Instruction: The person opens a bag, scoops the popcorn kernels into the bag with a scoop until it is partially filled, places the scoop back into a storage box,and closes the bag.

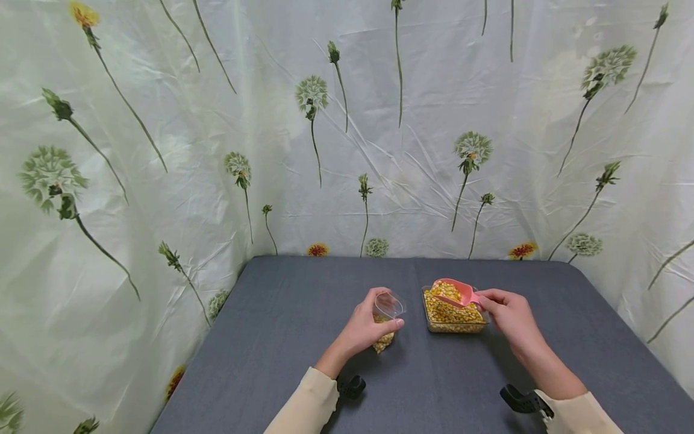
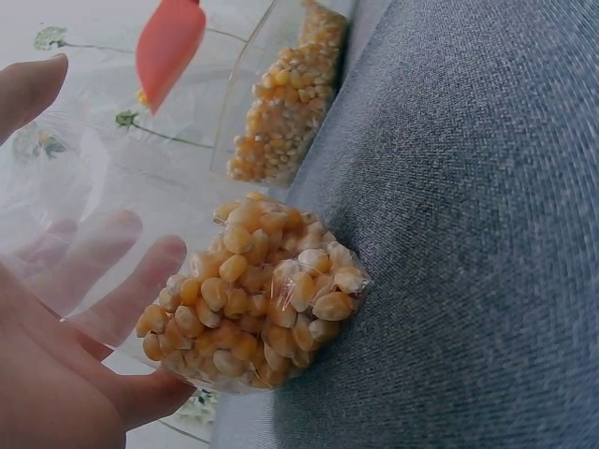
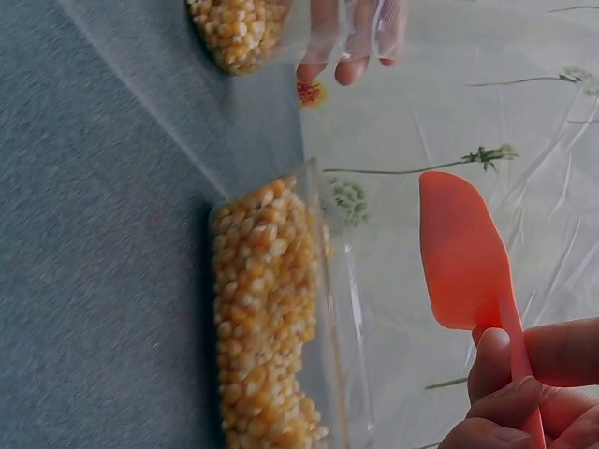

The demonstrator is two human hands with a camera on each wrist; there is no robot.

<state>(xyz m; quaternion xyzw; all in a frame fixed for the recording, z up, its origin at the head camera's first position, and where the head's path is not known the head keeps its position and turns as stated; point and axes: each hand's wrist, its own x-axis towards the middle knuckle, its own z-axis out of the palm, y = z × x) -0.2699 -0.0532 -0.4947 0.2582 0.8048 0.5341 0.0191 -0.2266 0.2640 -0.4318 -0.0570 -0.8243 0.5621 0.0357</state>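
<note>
1 clear plastic bag (image 1: 386, 316), part-filled with corn kernels (image 1: 383, 343), between left hand (image 1: 360, 328) thumb and fingers, curved round it. 1 coral scoop (image 1: 466, 295), kernel-loaded, above clear rectangular container (image 1: 458, 328); handle pinched by right hand (image 1: 512, 316).

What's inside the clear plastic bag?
Pale-yellow corn kernels are heaped in the bottom of the clear plastic bag. The heap's core is covered by outer kernels; in the head view, the left hand hides part of them.

Fingers (image 2: 136, 288) hold a clear bag (image 2: 298, 278) of corn (image 2: 229, 304).
</note>
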